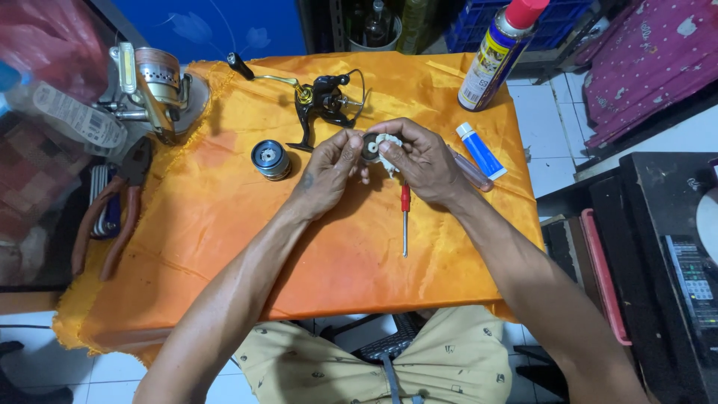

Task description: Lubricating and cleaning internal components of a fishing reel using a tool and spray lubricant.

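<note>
My left hand (325, 170) and my right hand (422, 158) meet over the middle of the orange cloth (224, 224). Together they pinch a small dark round part (370, 147). The right hand also holds a crumpled white tissue (389, 150) against that part. Just behind the hands lies a black fishing reel body (323, 101) with a gold handle arm. A blue-grey spool (271, 159) stands to the left of my left hand. A red-handled screwdriver (404, 217) lies below my right hand.
A second silver-gold reel (153, 86) sits at the back left. Pliers (120, 206) with red grips lie on the left edge. A spray can (495, 52) stands at the back right, with a blue-white tube (480, 150) and a clear-handled tool (471, 170) near it.
</note>
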